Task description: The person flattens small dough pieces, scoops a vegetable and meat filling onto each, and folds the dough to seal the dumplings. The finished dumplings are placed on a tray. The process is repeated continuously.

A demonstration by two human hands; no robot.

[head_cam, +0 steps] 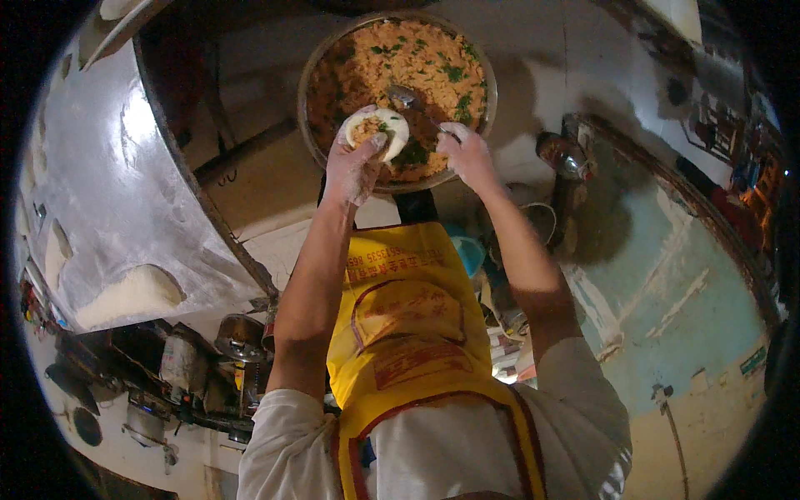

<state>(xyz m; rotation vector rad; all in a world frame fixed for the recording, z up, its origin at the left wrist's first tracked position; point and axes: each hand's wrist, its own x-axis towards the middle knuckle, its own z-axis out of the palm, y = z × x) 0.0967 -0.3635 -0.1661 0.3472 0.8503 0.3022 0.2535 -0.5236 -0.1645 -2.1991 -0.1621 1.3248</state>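
Note:
A round white dough wrapper point(397, 134) rests in my left hand point(355, 164), which is dusted with flour. Some crumbly orange-brown filling point(365, 129) with green bits lies on the wrapper, and my left thumb presses at its edge. My right hand point(465, 153) grips the handle of a metal spoon point(403, 95), whose bowl is over the filling. Both hands are above the near part of a large round metal basin point(491, 94). The basin is full of the same filling, with chopped greens point(455, 72) scattered on top.
At the left, a floured metal worktop point(125, 187) carries a large lump of dough point(134, 294) and a smaller piece point(57, 253). A pot point(240, 337) and other kitchenware stand behind its near edge. To the right are a bottle-like container point(565, 156) and a pale green surface point(687, 294).

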